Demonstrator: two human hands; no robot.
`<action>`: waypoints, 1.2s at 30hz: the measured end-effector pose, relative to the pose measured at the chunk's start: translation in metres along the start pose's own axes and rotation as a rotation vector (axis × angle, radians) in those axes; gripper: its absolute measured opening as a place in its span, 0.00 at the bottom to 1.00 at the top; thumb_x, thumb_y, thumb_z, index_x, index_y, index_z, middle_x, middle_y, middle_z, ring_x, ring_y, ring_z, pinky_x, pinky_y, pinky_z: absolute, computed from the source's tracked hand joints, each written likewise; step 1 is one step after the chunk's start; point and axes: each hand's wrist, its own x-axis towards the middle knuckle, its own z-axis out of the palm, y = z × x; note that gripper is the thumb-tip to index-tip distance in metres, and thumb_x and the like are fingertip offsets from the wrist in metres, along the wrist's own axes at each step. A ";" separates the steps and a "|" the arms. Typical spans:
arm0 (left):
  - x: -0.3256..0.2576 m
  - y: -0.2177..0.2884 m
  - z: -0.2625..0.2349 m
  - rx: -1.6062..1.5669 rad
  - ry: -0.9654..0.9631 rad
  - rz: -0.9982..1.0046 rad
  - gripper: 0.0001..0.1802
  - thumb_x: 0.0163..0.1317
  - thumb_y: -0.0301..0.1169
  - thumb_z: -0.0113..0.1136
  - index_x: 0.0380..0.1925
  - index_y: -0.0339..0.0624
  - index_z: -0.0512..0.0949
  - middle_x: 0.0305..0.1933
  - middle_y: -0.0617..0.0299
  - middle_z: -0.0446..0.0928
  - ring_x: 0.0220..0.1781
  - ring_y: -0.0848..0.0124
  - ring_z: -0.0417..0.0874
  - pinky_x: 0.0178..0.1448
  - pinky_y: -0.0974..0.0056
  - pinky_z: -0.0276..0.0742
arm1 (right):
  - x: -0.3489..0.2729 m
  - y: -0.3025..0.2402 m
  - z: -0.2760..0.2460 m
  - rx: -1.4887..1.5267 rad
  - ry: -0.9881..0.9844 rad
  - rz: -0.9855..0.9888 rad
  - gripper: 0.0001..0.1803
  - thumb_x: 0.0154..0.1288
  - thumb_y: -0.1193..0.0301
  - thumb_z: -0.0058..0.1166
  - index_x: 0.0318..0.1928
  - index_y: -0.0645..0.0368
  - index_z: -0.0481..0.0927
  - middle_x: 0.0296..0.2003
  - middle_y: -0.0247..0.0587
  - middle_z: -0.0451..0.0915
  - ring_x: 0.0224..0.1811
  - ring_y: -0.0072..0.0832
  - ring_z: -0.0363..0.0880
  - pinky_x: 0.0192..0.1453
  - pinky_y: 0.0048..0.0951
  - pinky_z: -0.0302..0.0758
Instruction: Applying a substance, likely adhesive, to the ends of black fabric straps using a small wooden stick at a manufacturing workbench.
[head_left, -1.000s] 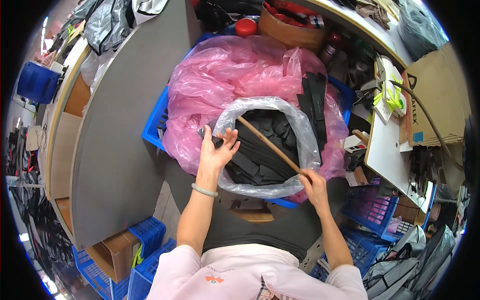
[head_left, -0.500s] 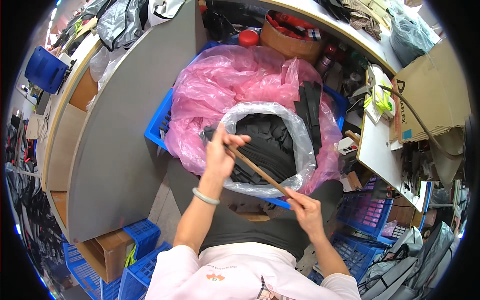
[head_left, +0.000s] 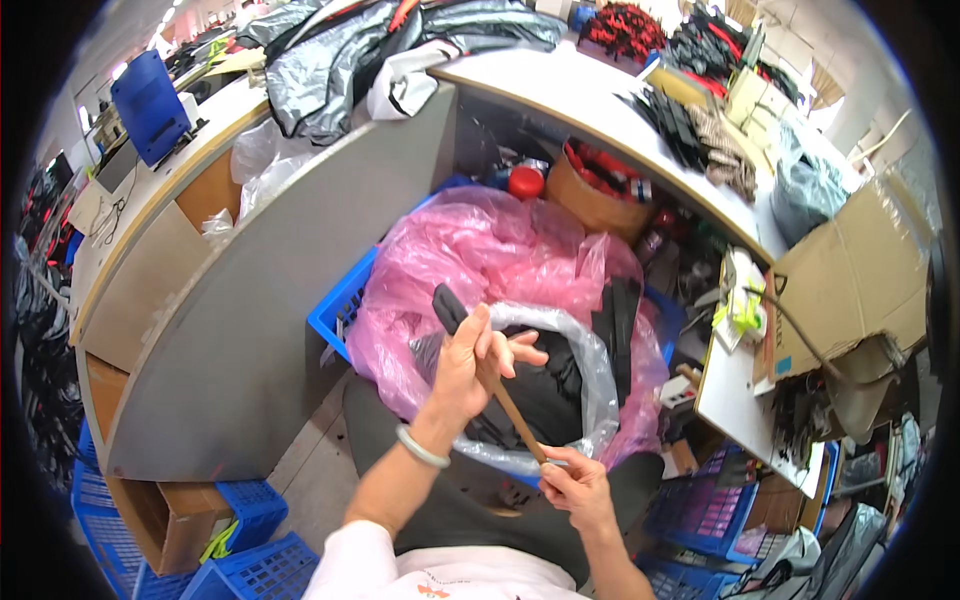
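Observation:
My right hand (head_left: 580, 490) pinches the lower end of a thin wooden stick (head_left: 520, 422) between thumb and fingers. Slanting up to the left, the stick reaches my left hand (head_left: 465, 372), which has a pale bangle on its wrist. That hand closes on a black fabric strip (head_left: 449, 308) that sticks out past its fingers, while its other fingers are loosely spread. Where the stick meets the strip is hidden by the hand. Below both hands, a clear plastic bag (head_left: 597, 385) with a rolled rim holds a pile of black fabric pieces (head_left: 550, 395).
Pink plastic sheeting (head_left: 470, 240) surrounds the bag inside a blue crate (head_left: 340, 312). A grey partition (head_left: 260, 310) stands at left. Behind is a round brown container (head_left: 590, 200); at right a white side table (head_left: 735, 400) and a cardboard box (head_left: 860, 270).
The view has tilted up, showing more tabletop. My left hand now has the black strip standing up above its fingers; the stick is steeper, and my hands are closer together.

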 end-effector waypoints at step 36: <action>0.013 0.080 0.019 -0.020 -0.186 0.195 0.35 0.57 0.50 0.59 0.56 0.34 0.64 0.55 0.47 0.71 0.55 0.50 0.75 0.62 0.51 0.70 | 0.035 -0.031 0.015 -0.073 -0.135 -0.317 0.17 0.64 0.78 0.50 0.53 0.59 0.74 0.18 0.32 0.69 0.16 0.14 0.58 0.16 0.14 0.48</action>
